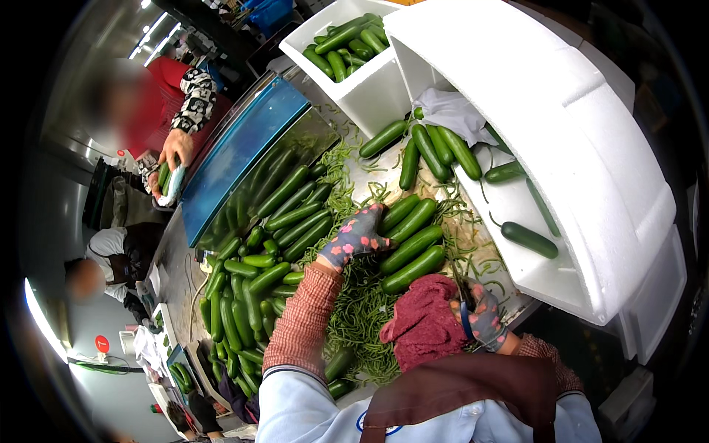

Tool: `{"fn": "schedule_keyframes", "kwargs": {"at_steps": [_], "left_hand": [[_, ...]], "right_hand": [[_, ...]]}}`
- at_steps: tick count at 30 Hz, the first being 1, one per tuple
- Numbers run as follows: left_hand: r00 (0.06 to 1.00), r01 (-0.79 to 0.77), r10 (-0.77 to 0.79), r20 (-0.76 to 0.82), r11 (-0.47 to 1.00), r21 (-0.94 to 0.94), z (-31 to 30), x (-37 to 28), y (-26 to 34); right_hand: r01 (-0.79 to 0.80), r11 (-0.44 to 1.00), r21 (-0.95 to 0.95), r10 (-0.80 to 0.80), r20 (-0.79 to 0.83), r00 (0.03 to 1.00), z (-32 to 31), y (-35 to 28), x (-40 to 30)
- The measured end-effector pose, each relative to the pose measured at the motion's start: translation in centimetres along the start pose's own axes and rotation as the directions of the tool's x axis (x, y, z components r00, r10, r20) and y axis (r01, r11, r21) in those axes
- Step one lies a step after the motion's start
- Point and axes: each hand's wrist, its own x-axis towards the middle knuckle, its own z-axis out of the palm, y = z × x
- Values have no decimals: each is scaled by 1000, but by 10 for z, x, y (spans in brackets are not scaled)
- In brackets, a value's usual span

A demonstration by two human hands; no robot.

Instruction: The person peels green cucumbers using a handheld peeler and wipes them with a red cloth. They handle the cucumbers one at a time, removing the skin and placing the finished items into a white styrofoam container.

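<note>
My left hand (359,237), in a grey glove with a pink and orange flower print, rests at the left ends of several cucumbers (412,249) laid side by side. Its thumb and fingers are apart around their ends; whether it grips one is unclear. At the right, my right hand (486,317), in a matching glove, is closed around the blue handle of scissors (466,320), whose dark blades point up the table. A dark red cloth (429,318) lies just left of that hand. Thin green trimmings (363,315) are heaped under and between both arms.
A big cucumber pile (243,304) lies left, beside a blue-topped metal scale or box (246,158). A white foam box (354,94) holds cucumbers. Another foam box (626,166) lies tipped at the right, with loose cucumbers (529,239) inside. Across the table, a co-worker's hand (177,148) holds wrapped cucumbers.
</note>
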Motion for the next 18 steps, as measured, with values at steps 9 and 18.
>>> {"fn": "schedule_keyframes", "kwargs": {"at_steps": [9, 18], "left_hand": [[990, -49, -41, -134, 797, -603, 14, -21, -6], [851, -399, -67, -521, 563, -724, 32, -63, 17]], "right_hand": [[50, 720, -692, -226, -165, 960, -7, -2, -2], [-10, 1000, -16, 9, -58, 998, -31, -18, -2]]}}
